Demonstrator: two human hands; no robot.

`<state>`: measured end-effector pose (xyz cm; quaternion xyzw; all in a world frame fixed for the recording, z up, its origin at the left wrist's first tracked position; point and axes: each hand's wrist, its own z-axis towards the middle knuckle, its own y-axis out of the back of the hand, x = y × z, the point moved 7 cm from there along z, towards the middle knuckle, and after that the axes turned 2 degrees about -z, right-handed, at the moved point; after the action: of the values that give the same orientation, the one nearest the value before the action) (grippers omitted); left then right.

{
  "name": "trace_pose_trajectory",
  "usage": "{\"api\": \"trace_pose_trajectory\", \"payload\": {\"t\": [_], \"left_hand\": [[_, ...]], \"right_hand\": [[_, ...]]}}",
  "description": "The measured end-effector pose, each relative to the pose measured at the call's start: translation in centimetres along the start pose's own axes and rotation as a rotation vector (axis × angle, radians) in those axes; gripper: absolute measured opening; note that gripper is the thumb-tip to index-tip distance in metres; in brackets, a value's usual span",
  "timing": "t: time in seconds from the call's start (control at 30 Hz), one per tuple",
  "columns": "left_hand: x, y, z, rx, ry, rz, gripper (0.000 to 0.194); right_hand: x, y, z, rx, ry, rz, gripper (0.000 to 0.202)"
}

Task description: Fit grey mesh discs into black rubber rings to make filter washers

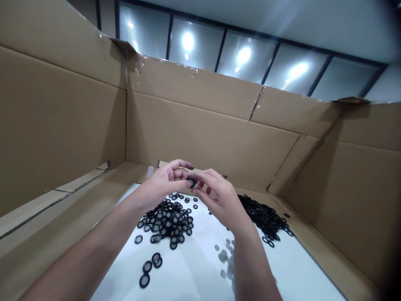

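Raised above the white board, a small black ring (191, 182) sits between my two hands, with what looks like a grey centre. The thumb of my left hand (167, 179) presses on it from the left, the fingers curled behind. From the right, the fingertips and thumb of my right hand (217, 192) close on the same ring. Beneath the left wrist lies a heap of black rings with grey discs in them (169, 221). Loose grey discs (223, 256) are scattered beside my right forearm, which covers some of them.
A pile of hollow black rings (266, 217) lies at the right of the white board (188, 271). Several filled rings (147, 266) rest apart at the front left. Tall cardboard walls (194, 121) enclose the board at the back and both sides.
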<state>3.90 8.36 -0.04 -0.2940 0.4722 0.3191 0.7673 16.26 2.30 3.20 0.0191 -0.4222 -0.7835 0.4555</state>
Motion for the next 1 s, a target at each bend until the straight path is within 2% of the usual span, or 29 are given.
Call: {"api": "trace_pose_trajectory", "payload": {"t": [0.33, 0.5, 0.7, 1.0], "left_hand": [[0.22, -0.1, 0.19, -0.016, 0.026, 0.035, 0.034], [-0.03, -0.24, 0.14, -0.024, 0.014, 0.005, 0.033], [0.09, -0.25, -0.14, -0.015, 0.02, -0.016, 0.033], [0.5, -0.79, -0.09, 0.014, 0.038, 0.009, 0.03]], "right_hand": [[-0.3, -0.18, 0.06, 0.003, -0.065, -0.091, 0.027], [-0.34, -0.04, 0.1, -0.013, -0.045, -0.102, 0.025], [-0.2, -0.08, -0.07, -0.003, -0.001, -0.031, 0.031], [-0.45, -0.11, -0.06, -0.02, -0.058, -0.1, 0.018]]}}
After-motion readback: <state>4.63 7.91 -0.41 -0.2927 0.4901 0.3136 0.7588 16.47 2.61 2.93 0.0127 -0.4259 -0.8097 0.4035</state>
